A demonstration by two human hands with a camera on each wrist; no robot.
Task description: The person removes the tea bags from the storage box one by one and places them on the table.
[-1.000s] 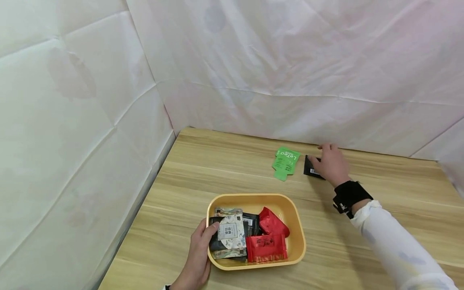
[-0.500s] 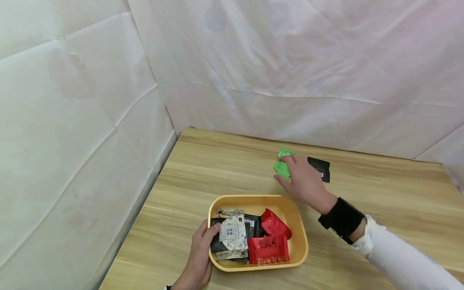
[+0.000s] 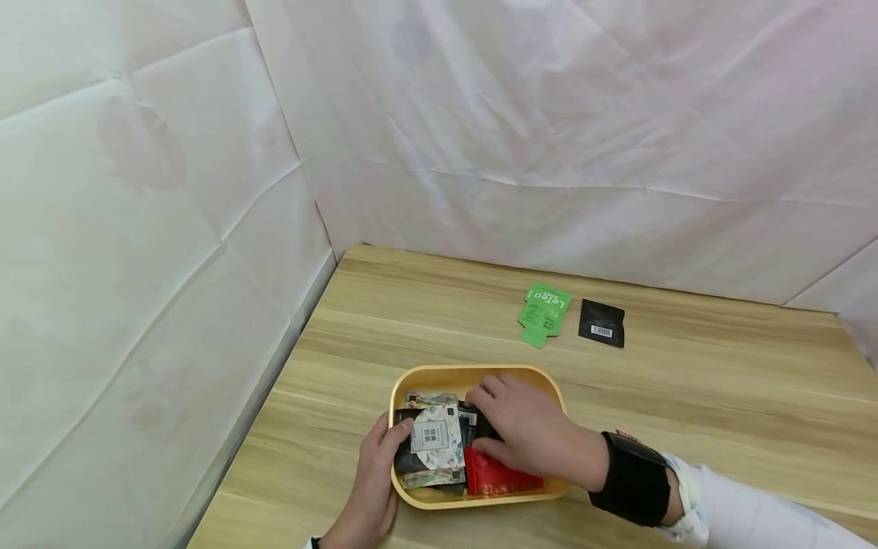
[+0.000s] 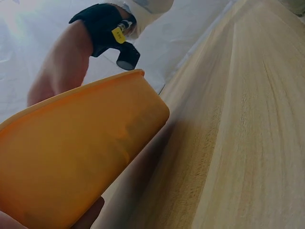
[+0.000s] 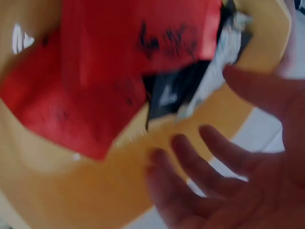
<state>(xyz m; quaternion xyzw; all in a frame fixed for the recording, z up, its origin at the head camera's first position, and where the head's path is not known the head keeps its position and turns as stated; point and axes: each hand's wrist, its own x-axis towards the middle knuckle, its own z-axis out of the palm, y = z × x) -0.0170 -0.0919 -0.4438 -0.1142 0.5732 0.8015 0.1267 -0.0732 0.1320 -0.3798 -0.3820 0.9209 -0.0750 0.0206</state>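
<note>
My left hand point(image 3: 366, 476) grips the left end of a yellow plastic box point(image 3: 473, 369), thumb over the rim and fingers outside and under it. In the left wrist view the box's outer wall point(image 4: 71, 148) fills the lower left. Inside lie a floral white tea packet point(image 3: 442, 442), black packets and red packets point(image 3: 501, 479). My right hand point(image 3: 524, 427) is over the box's right half, hiding part of the contents. The right wrist view shows this hand point(image 5: 228, 181) with fingers apart and nothing between them, beside the red point(image 5: 133, 38) and black point(image 5: 174, 93) packets.
Toward the back of the wooden table point(image 3: 343, 343) lie a green LeTea packet point(image 3: 546, 311) and a small black packet point(image 3: 601, 323) with a barcode label. White cloth walls point(image 3: 549, 137) stand behind and to the left of the table.
My right hand has come from beside the black packet, across the green packet, back over the box. Both those packets still lie on the table. My left hand keeps its grip.
</note>
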